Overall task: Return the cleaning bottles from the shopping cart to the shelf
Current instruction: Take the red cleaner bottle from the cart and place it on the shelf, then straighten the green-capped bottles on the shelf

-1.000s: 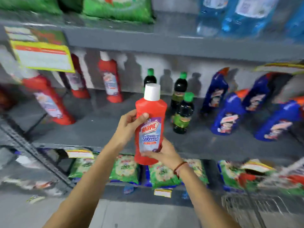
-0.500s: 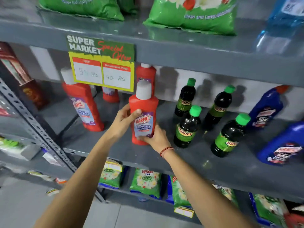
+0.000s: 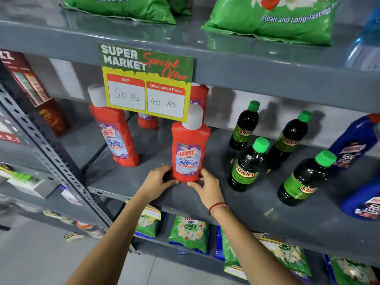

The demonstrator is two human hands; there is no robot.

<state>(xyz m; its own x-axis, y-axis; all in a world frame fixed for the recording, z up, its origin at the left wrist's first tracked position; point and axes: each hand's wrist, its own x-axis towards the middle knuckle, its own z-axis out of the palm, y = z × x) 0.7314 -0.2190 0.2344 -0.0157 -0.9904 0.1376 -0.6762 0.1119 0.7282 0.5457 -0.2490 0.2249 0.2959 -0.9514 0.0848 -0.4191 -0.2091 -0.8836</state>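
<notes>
- You face a grey shelf (image 3: 257, 204) with three tiers in view: top, middle, bottom.
- Two green bags (image 3: 271, 19) lie on the top tier, with part of a blue bottle at its right edge.
- One offer sign (image 3: 146, 81) hangs from the top tier's front edge; it reads 50 Rs and 40 Rs.
- Two blue bottles (image 3: 353, 140) stand at the right end of the middle tier, one behind the other.
- Four red bottles are on the middle tier: one at the front centre (image 3: 189, 147), one to its left (image 3: 115, 136), and two at the back, partly hidden by the sign.
- Four dark bottles (image 3: 246, 165) with green caps stand between the red and blue ones.
- The front red bottle stands upright on the tier, near its front edge, label toward you.
- Your left hand (image 3: 158, 182) and right hand (image 3: 207, 186) sit either side of its base, fingers curled and loose, fingertips touching the base; neither is closed round it.
- One red thread is on your right wrist.
- Several green packets (image 3: 189, 233) sit on the bottom tier; I cannot count them.
</notes>
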